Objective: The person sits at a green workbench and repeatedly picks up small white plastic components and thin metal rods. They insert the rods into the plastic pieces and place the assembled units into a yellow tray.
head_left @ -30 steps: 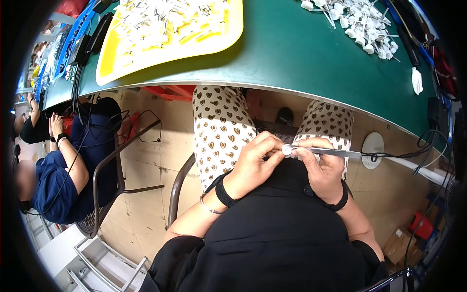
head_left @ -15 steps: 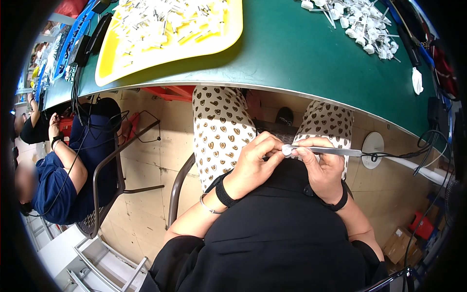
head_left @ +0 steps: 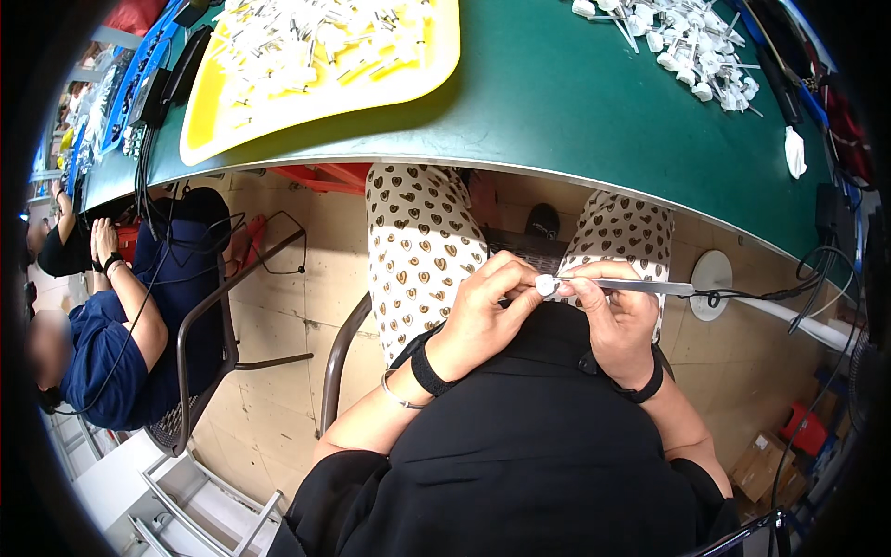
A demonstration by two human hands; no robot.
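The slim metal tool lies almost level across the frame, right of centre, its long axis running left to right with a slight dip to the right. Its narrow end points left, at a small white piece just right of the frame's middle; its wider, blunt end points right. The right hand has its grip closed around the tool, thumb and forefinger near the narrow end. The left hand pinches the white piece between thumb and forefinger. Which way the piece faces is too small to tell. Both hands are over the lap, below the bench's near edge.

The green bench spans the top of the frame. A yellow tray full of white parts with thin stems sits at upper left, and a loose pile of similar parts lies at upper right. Beige tiled floor shows below. At the left edge a seated person in dark blue is beside a brown-framed chair.

A cardboard box at lower right bears marks too small to read.
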